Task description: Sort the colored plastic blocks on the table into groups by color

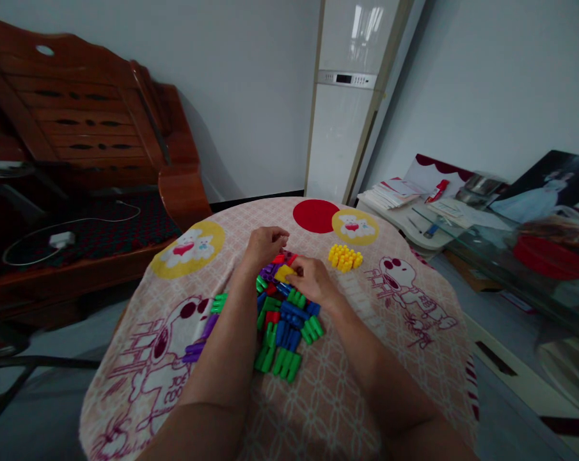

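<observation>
Small plastic blocks are observed in two lots. A mixed pile [293, 314], taken as landmark, is made up of blue, green, red and purple pieces, with colours intermingled. Yellow pieces [345, 257] are gathered in a compact cluster to the right of the pile, beyond its near edge and clear of it. By this layout, separation by colour is judged well advanced for yellow only; the other colours are unsorted. One yellow block [284, 274] is found at the far end of the pile, grasped at its edge between thumb and fingers of the right hand [313, 276]. The left hand [265, 242] is held over the far left edge of the pile, fingers curled; whether anything is gripped there cannot be told. Purple pieces [193, 351] are seen left of the pile, partly hidden by the left forearm.

Surface: a rounded table is covered by a pink patterned cloth [318, 403]. A red circle [315, 216] is printed beyond the pile.

Room: a wooden bench [78, 121], with a white charger [61, 240] laid on its seat, is placed left of the pile. A tall white cabinet unit [334, 134] is stood beyond it. Papers [395, 192] and a framed photo [553, 186] are noted to the right.
</observation>
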Available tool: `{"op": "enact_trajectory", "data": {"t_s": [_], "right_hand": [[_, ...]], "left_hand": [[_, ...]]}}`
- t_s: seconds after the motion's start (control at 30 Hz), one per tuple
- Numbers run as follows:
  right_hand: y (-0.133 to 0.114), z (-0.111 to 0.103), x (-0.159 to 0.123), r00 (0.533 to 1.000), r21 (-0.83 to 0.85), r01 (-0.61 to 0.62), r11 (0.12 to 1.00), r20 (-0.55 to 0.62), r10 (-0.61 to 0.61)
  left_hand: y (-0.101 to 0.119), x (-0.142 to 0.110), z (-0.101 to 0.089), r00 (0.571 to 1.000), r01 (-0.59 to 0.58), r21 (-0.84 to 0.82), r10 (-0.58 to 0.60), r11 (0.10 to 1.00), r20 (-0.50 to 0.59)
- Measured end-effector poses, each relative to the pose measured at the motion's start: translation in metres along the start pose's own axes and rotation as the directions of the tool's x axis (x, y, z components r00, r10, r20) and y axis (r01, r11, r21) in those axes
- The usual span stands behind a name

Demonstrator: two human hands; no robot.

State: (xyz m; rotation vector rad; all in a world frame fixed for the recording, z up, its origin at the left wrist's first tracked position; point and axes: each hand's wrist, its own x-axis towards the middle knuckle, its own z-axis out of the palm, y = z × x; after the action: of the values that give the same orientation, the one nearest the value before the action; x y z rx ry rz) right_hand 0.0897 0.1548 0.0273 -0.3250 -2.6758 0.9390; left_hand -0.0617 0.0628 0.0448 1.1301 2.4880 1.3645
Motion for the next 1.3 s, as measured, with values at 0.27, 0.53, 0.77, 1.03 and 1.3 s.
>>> {"op": "enact_trajectory", "data": {"t_s": [0.27,0.53,0.77,1.03,1.3], "right_hand": [[0.050,-0.063,0.001,0.966,0.190,-0.143,0.971,-0.188,0.179],[0.074,-0.127,-0.027,0.900,-0.316,-0.433,0.844,-0.104,0.423],[0.076,-0.113,-0.022,0.817,-0.498,-0.548,0.672,-0.147,0.557],[0.082,-0.105,-0.016,0.817,-0.507,-0.559,0.657,-0.201,0.541],[0.033,-0.073,-0.009,0.972,-0.541,-0.128,0.832,0.098,0.213]], "left_hand": [[0.021,-0.004,0.007,0.994,-0.019,0.015,0.017,1.000,0.105],[0.028,-0.006,0.015,0.989,-0.044,-0.025,0.047,0.999,0.138],[0.027,-0.007,0.007,0.993,-0.010,-0.038,0.014,0.999,0.118],[0.027,-0.007,0.004,0.995,0.003,-0.052,0.002,0.999,0.095],[0.017,-0.003,0.004,0.998,0.008,-0.061,-0.004,0.998,0.066]]}}
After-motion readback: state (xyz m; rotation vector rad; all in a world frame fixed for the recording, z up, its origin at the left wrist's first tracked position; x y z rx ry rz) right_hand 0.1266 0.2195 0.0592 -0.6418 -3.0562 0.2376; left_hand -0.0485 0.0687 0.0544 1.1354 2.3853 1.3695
